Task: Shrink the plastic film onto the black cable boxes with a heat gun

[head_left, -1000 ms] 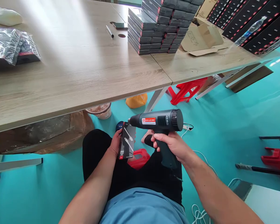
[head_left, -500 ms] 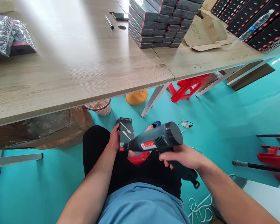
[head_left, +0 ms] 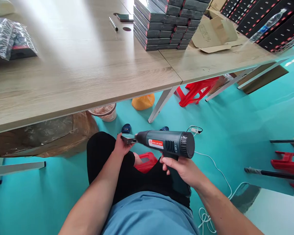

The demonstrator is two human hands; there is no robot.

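Observation:
My left hand [head_left: 122, 145] is closed around a small black box [head_left: 128, 139], held above my left knee and tilted so that one narrow end faces me. My right hand [head_left: 177, 165] grips the handle of a dark green heat gun [head_left: 165, 142] with a red and white label. The gun lies nearly level, its nozzle pointing left, right by the box; whether they touch I cannot tell. On the table a tall stack of similar dark boxes [head_left: 166, 29] stands above my hands.
The wooden table [head_left: 93, 71] spans the front. On it are wrapped boxes [head_left: 12, 39], a pen [head_left: 113, 24] and torn cardboard [head_left: 210, 34]. Beneath stand a large carton [head_left: 39, 137], a waste bin [head_left: 107, 114] and a yellow bag [head_left: 143, 101]. A white cable [head_left: 218, 166] trails across the floor.
The box has turned from showing its broad printed face to lying edge-on. My right hand has brought the heat gun level, its nozzle raised beside the box.

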